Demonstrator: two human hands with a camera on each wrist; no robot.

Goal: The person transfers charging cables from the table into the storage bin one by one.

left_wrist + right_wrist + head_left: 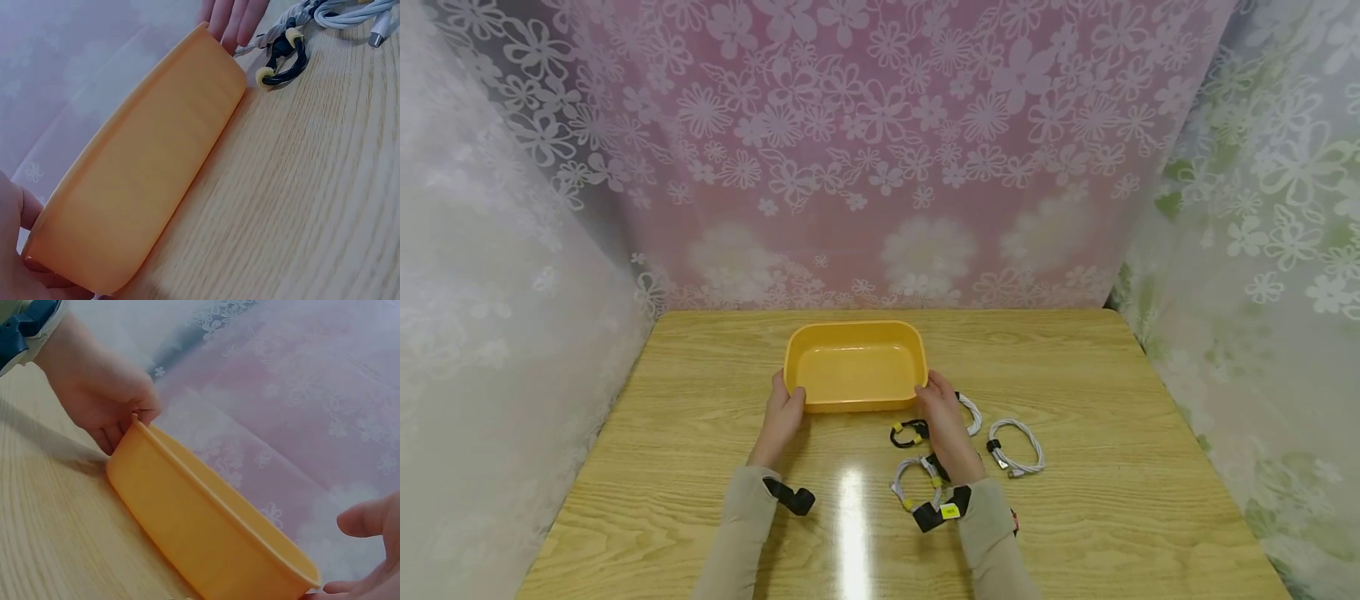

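Note:
A yellow rectangular bin (857, 375), with nothing visible inside, is at the far middle of the wooden table. My left hand (781, 423) grips its near left corner; in the right wrist view this hand (103, 387) has its thumb over the rim and its fingers against the outer wall. At the bin's right end is my right hand (947, 429). Seen in the right wrist view, its thumb (362, 519) stands off the rim while the fingers touch the bin (187, 519) low at that end.
Around my right forearm lie a coiled black cable (908, 433) with yellow ties, a white coil (916, 485), another white coil (973, 414) partly behind the hand, and a white coil with a black strap (1017, 447). Floral curtains (880, 167) hang behind and beside the table (700, 358).

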